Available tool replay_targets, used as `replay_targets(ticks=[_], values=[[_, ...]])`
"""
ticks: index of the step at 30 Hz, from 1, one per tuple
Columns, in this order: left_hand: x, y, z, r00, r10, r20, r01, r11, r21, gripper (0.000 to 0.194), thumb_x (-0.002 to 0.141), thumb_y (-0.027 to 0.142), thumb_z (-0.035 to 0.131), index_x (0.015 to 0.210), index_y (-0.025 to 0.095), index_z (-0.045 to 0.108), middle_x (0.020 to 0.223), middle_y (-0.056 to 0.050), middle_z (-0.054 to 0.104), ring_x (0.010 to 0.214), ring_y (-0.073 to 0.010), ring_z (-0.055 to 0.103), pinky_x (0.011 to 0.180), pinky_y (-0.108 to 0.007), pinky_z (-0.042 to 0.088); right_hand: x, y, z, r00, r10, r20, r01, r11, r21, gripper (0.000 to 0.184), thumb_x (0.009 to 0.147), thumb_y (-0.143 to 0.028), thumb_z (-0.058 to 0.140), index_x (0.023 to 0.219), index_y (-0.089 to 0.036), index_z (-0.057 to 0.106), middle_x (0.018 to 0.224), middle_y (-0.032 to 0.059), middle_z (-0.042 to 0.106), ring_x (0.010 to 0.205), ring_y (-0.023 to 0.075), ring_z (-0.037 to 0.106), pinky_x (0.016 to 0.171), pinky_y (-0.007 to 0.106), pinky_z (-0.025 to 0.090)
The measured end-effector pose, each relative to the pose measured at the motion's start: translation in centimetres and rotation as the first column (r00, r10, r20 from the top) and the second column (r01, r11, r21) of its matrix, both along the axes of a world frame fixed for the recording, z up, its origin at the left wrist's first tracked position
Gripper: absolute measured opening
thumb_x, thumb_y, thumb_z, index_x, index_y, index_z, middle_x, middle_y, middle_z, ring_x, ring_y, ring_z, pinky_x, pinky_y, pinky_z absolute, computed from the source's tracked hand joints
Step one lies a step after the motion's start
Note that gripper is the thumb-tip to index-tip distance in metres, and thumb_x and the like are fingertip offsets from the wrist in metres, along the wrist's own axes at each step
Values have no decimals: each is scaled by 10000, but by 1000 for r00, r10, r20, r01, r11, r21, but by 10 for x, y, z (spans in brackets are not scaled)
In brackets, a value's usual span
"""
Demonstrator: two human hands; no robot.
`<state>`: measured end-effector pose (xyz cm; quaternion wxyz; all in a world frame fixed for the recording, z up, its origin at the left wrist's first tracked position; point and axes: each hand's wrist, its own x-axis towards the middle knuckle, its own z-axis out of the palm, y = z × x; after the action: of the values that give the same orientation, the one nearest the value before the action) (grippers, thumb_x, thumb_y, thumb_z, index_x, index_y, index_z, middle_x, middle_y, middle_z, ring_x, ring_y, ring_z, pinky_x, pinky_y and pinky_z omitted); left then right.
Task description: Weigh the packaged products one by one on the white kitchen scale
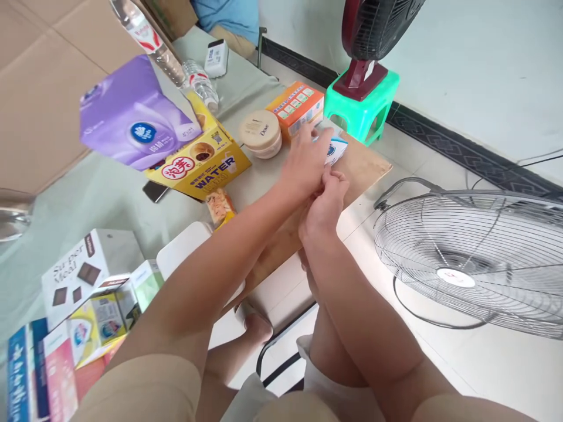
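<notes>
My left hand (307, 157) reaches across the corner of the table, its fingers bent over a small blue-and-white packet (336, 150). Close below it, my right hand (326, 204) has its fingers curled and its thumb tip at the near edge of the same packet. Much of the packet is hidden by the left hand. Just beyond my left fingers stands an orange box (299, 107). A round cream Dove jar (260, 132) sits beside that box.
A purple tissue pack (132, 111) rests against a yellow box (220, 170), with a snack packet (220, 206) nearby. Several boxes, including a white one (88, 272), stand at lower left. Bottles (200, 82) lie farther back. A floor fan (475, 264) and green stool (363, 105) are at right.
</notes>
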<state>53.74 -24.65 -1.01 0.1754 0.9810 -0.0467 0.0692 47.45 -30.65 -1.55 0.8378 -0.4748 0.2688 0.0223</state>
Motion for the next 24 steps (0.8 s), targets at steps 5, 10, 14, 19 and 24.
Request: replay_targets(ticks=[5, 10, 14, 19, 24], values=[[-93, 14, 34, 963, 139, 233, -116, 987, -109, 440, 984, 424, 660, 1396, 301, 564, 1405, -143, 556, 1281, -334, 605, 1088, -493, 528, -13, -1, 9, 959, 173, 225, -168, 985, -41, 285, 901, -414, 510, 1118, -301, 366, 1115, 22, 627, 1067, 171, 703, 990, 391, 617], [-210, 31, 59, 892, 333, 305, -317, 943, -101, 383, 1017, 386, 605, 1372, 242, 596, 1349, -157, 557, 1293, -313, 590, 1100, -473, 523, -68, 20, 25, 706, 541, 458, -595, 803, -32, 433, 827, -496, 658, 1143, -344, 403, 1066, 0, 635, 1050, 199, 723, 991, 417, 613], [-301, 47, 66, 830, 475, 293, -472, 877, -86, 389, 1001, 306, 590, 1377, 207, 605, 1365, -158, 544, 1306, -301, 581, 1117, -462, 527, -127, 43, 37, 415, 795, 442, -836, 525, -160, 411, 778, -423, 746, 1086, -307, 501, 1099, 27, 673, 1042, 213, 714, 956, 418, 628], [-415, 67, 69, 738, 626, 254, -625, 775, -95, 366, 1010, 334, 577, 1354, 214, 603, 1327, -138, 587, 1280, -277, 610, 1135, -471, 538, -184, 73, 41, 177, 947, 267, -871, 277, -405, 469, 763, -457, 764, 1155, -270, 588, 1111, 52, 679, 962, 242, 709, 882, 455, 637], [-504, 95, 60, 520, 803, 291, -828, 557, -60, 284, 974, 296, 577, 1244, 245, 650, 1292, -132, 617, 1259, -299, 640, 1104, -509, 570, -226, 87, 40, 28, 985, 168, -832, 117, -543, 860, 812, -472, 776, 1569, -371, 381, 1284, 51, 668, 971, 222, 712, 846, 418, 638]])
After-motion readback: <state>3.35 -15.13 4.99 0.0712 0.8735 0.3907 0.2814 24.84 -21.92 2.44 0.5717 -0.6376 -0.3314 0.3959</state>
